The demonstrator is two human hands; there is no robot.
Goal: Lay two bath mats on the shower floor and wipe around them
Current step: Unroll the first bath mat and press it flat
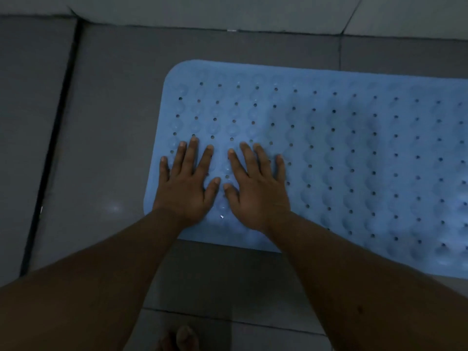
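A light blue rubber bath mat with rows of small holes and bumps lies flat on the grey tiled floor. It runs from the middle of the view out past the right edge. My left hand rests palm down on the mat's near left corner, fingers spread. My right hand lies flat beside it, thumbs almost touching. Neither hand holds anything. Only one mat is in view, and no cloth shows.
The wall base runs along the top, a short way beyond the mat's far edge. A dark groove crosses the floor at the left. My bare toes show at the bottom, on the tiles in front of the mat.
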